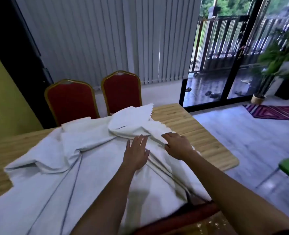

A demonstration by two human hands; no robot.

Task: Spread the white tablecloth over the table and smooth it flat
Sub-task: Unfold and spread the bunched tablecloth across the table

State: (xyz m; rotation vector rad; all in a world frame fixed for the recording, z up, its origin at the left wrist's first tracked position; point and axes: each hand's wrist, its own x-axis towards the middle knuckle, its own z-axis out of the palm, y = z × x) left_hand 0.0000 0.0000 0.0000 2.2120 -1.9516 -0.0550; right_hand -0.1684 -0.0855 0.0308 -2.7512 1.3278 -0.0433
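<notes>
White tablecloth point(82, 160): rumpled and part-folded, centre frame, on wooden table point(205, 138).
Left hand point(137, 154): fingers straight and together, flat on the cloth.
Right hand point(178, 146): fingers curled, gripping a fold.
Two red chairs point(72, 100): behind table, upper centre-left.

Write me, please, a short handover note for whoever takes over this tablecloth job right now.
Left hand: open, pressing flat on the tablecloth.
Right hand: fingers curled on a fold near the scalloped edge.
The cloth lies on the table, bunched and doubled over toward the far side.
Done: cloth on the table, near part draped over the edge.
Left: open the far bunch, cover the bare wood at both ends, smooth out the creases.
</notes>
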